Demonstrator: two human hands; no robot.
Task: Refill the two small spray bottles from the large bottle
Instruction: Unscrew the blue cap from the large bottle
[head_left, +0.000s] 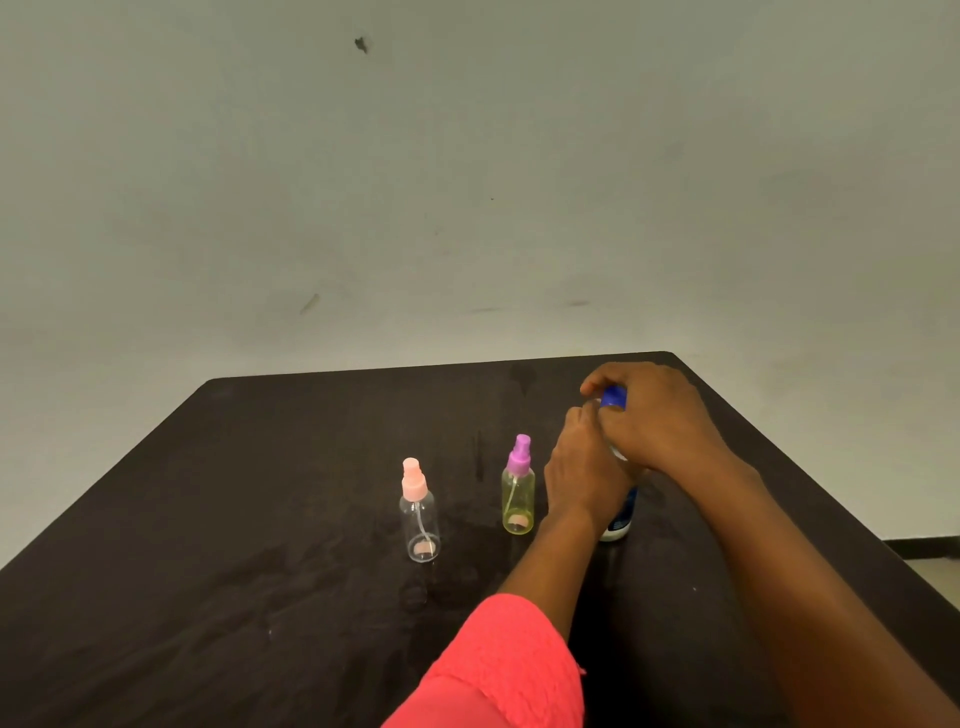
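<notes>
On the right half of a dark brown table (260, 519), the large bottle (619, 519) stands upright with both hands on it. The left hand (584, 475), coming out of a coral-pink sleeve (498, 670), has its fingers curled round the bottle's body. The right hand (657, 423) reaches across from the right, fingers curled over the blue cap (614, 399) and gripping it. Only the cap and the white and blue base of the bottle show past the hands.

Just left of the left hand stands the yellow-green spray bottle (518, 501) with a purple spray head, upright and capped. Further left and a little nearer the camera stands the clear spray bottle (420, 525) with a pale pink spray head, also upright and capped. The two small bottles stand apart from each other.

The tabletop is matt, with faint streaks and smears. Behind it rises a plain pale grey-green wall (467, 182), scuffed in places, with a dark mark (361, 45) high up. At the far right, past the table's edge, a strip of light floor (935, 569) meets a dark skirting (919, 544).
</notes>
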